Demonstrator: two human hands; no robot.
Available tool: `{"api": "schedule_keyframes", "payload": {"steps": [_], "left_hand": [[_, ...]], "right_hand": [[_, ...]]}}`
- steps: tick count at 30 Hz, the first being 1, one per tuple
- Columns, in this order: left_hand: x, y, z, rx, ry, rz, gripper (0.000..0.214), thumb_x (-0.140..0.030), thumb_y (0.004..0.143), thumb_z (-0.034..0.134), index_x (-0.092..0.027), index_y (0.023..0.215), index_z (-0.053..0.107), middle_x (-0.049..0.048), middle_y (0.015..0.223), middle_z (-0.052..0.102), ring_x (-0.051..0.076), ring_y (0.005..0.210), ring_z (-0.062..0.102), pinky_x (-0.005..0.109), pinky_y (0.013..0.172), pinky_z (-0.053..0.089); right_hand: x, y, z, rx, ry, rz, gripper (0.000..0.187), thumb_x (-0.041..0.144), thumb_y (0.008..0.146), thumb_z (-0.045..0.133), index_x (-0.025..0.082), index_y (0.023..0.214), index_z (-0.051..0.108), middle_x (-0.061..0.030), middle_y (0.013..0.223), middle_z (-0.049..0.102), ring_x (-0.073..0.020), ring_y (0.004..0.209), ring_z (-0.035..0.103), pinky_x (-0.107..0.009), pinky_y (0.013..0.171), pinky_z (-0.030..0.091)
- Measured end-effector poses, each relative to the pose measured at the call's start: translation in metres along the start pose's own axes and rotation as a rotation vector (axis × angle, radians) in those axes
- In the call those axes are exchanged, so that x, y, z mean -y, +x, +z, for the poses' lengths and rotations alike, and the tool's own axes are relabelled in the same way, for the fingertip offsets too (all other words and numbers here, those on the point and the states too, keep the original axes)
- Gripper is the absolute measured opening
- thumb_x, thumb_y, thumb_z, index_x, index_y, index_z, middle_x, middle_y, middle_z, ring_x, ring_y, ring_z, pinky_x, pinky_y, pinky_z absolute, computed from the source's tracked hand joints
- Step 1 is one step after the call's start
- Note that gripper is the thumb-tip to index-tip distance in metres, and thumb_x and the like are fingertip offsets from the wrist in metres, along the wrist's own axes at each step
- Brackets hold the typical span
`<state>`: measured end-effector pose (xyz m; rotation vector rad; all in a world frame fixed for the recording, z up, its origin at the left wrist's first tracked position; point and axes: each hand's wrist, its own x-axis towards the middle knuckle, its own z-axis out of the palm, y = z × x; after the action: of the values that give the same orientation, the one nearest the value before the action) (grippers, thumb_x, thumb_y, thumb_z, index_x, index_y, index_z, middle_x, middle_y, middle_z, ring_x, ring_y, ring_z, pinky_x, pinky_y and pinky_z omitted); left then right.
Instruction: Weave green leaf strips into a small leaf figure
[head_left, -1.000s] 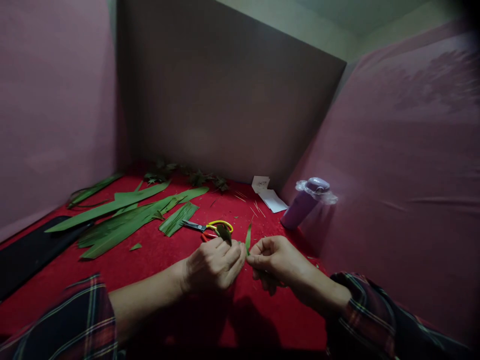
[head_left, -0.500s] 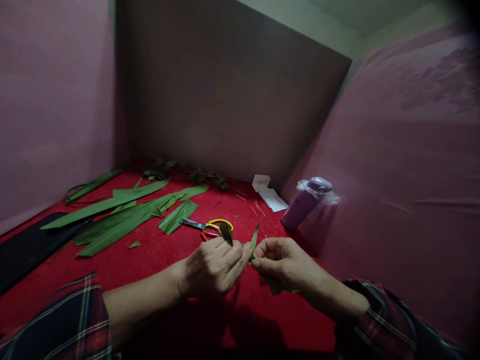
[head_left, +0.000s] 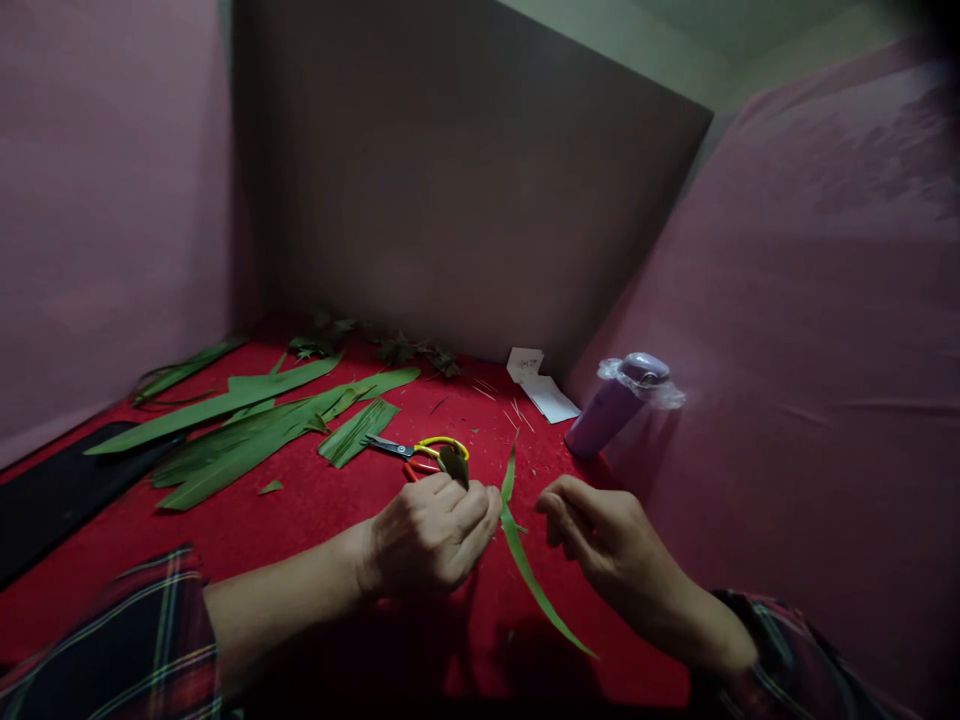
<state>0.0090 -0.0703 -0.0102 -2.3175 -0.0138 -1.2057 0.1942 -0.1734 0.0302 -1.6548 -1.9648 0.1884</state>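
My left hand (head_left: 431,535) is closed in a fist around a small folded green leaf piece (head_left: 453,464) that sticks up above its knuckles. A long narrow green leaf strip (head_left: 525,560) runs from beside the left fingertips down and to the right over the red cloth. My right hand (head_left: 600,540) hovers just right of that strip, fingers loosely curled and apart, holding nothing. Both sleeves are dark plaid.
Scissors (head_left: 427,452) with yellow and red handles lie just beyond my left hand. Long green leaves (head_left: 240,435) spread over the left of the red table (head_left: 322,510). A purple bottle (head_left: 611,405) lies at right, white paper slips (head_left: 540,385) behind it. Panels wall in all sides.
My right hand let go of the leaf strip and drew off to the right; the strip now hangs long and loose from beside my left fingers. The left hand stayed put.
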Motion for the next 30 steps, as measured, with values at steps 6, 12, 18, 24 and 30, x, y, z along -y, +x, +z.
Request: {"api": "schedule_keyframes", "payload": {"steps": [6, 12, 18, 24, 30], "left_hand": [[0.001, 0.003, 0.000, -0.014, 0.014, -0.038, 0.016, -0.008, 0.082, 0.049, -0.004, 0.093, 0.059, 0.0047, 0.067, 0.061, 0.011, 0.052, 0.052, 0.025, 0.045, 0.039], [-0.003, 0.001, 0.004, -0.015, -0.012, -0.021, 0.016, -0.009, 0.082, 0.049, -0.003, 0.093, 0.059, 0.0048, 0.067, 0.060, 0.012, 0.053, 0.053, 0.026, 0.045, 0.039], [-0.005, -0.003, 0.007, -0.017, -0.038, -0.031, 0.011, -0.010, 0.081, 0.051, -0.006, 0.086, 0.060, 0.0044, 0.067, 0.060, 0.013, 0.052, 0.052, 0.028, 0.045, 0.039], [-0.003, -0.001, 0.001, -0.021, -0.018, -0.008, 0.019, -0.009, 0.082, 0.049, 0.000, 0.096, 0.059, 0.0095, 0.076, 0.064, 0.014, 0.059, 0.058, 0.027, 0.048, 0.043], [-0.003, 0.003, -0.005, -0.050, -0.011, 0.003, 0.023, -0.007, 0.082, 0.044, 0.000, 0.097, 0.060, 0.0111, 0.077, 0.066, 0.014, 0.057, 0.058, 0.027, 0.046, 0.041]], "right_hand": [[-0.008, -0.034, 0.017, -0.220, -0.436, -0.888, 0.010, 0.011, 0.079, 0.060, 0.016, 0.071, 0.062, -0.0009, 0.059, 0.064, -0.0143, 0.057, 0.058, -0.028, 0.052, 0.038], [0.015, -0.025, 0.019, -0.368, -0.598, -0.948, 0.016, 0.008, 0.078, 0.060, 0.019, 0.084, 0.070, 0.0025, 0.077, 0.073, -0.0121, 0.065, 0.059, -0.030, 0.064, 0.046], [0.019, -0.010, 0.010, -0.183, -0.777, -0.811, 0.035, 0.005, 0.086, 0.034, 0.003, 0.107, 0.062, -0.0215, 0.104, 0.066, -0.0188, 0.069, 0.061, -0.032, 0.055, 0.045], [0.021, 0.000, 0.013, -0.171, -0.504, -0.488, 0.023, 0.011, 0.091, 0.040, 0.012, 0.092, 0.063, -0.0064, 0.068, 0.060, -0.0150, 0.060, 0.053, -0.027, 0.054, 0.041], [0.023, 0.003, 0.013, -0.081, -0.166, -0.262, 0.014, 0.015, 0.088, 0.047, 0.017, 0.081, 0.060, -0.0036, 0.070, 0.058, -0.0134, 0.062, 0.053, -0.023, 0.055, 0.040]]}}
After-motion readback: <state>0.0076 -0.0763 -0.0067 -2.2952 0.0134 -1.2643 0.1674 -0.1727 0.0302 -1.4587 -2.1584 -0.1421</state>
